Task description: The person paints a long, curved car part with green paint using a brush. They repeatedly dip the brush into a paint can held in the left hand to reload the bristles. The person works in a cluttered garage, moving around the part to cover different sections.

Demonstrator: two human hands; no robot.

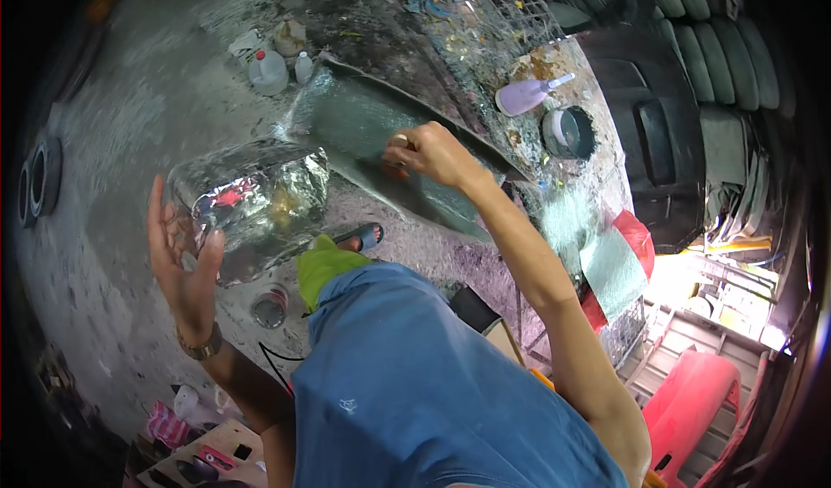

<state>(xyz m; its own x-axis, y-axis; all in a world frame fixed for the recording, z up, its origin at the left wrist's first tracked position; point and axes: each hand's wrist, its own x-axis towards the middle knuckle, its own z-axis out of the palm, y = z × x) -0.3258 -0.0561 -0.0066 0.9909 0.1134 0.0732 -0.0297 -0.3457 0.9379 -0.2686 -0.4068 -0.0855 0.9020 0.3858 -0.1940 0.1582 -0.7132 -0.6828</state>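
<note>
My right hand [433, 155] is closed, knuckles up, over a long grey trough-shaped panel [346, 112] with raised edges and a wet-looking sheen. A bit of orange-red shows under its fingers; what it grips is mostly hidden. To the left, my left hand [186, 259] is raised with its fingers spread, a watch on the wrist. It holds nothing that I can see. Beyond its thumb lies a shiny, mirror-like silver piece [299, 189] shaped like a shallow box, with red and yellow reflections; whether the hand touches it, I cannot tell.
Beyond the panel stand a red-capped clear jug [268, 74] and a small white bottle [304, 67]. On the right are a lilac spray bottle [521, 97], a round tub [569, 132] and a pale sheet [613, 272]. A can [270, 308] stands on the floor near my foot.
</note>
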